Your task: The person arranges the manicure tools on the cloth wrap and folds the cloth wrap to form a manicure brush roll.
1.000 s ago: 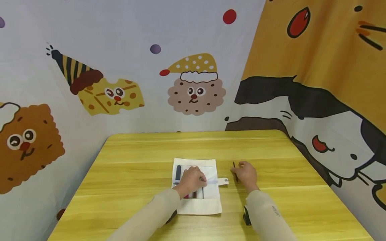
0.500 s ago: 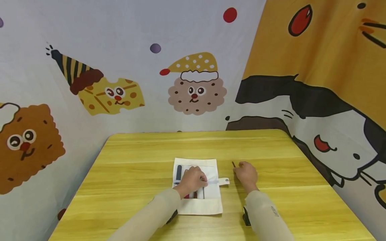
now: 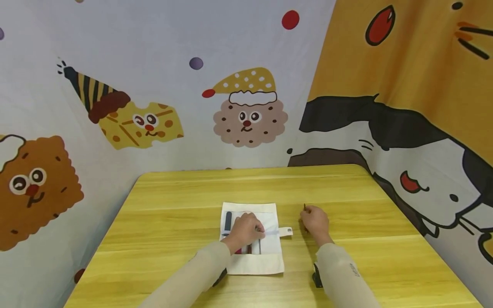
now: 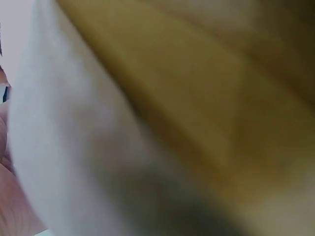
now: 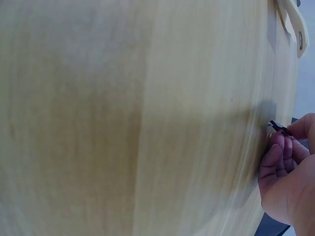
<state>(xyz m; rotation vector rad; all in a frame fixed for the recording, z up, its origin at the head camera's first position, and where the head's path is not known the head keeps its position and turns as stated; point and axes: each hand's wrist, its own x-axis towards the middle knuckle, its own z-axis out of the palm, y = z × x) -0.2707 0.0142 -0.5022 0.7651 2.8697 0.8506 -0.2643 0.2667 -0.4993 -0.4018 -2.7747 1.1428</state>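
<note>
A white cloth roll-up pouch (image 3: 265,263) lies unfolded on the table, a pale band (image 3: 272,232) across its middle. Over it, my left hand (image 3: 244,231) pinches the band between thumb and fingers. Around that hand show a dark blue flat-handled tool (image 3: 228,220), a pink-red item (image 3: 239,251), a brown stick (image 3: 249,249) and a thin grey rod (image 3: 259,247). To the pouch's right, my right hand (image 3: 315,222) grips a thin dark tool (image 5: 278,127) just above the table; its kind is unclear. In the left wrist view, a sleeve hides most of the left hand (image 4: 15,201).
A snap tab (image 3: 286,232) sticks out from the pouch's right side towards the right hand. The yellow wooden table (image 3: 173,201) ends at a wall of printed cloth (image 3: 173,77). Black wrist straps (image 3: 317,276) sit at the sleeves.
The thin dark tool has turned in my right hand from leaning left to nearly upright, and that hand has shifted slightly right. My left hand stays in place on the pouch.
</note>
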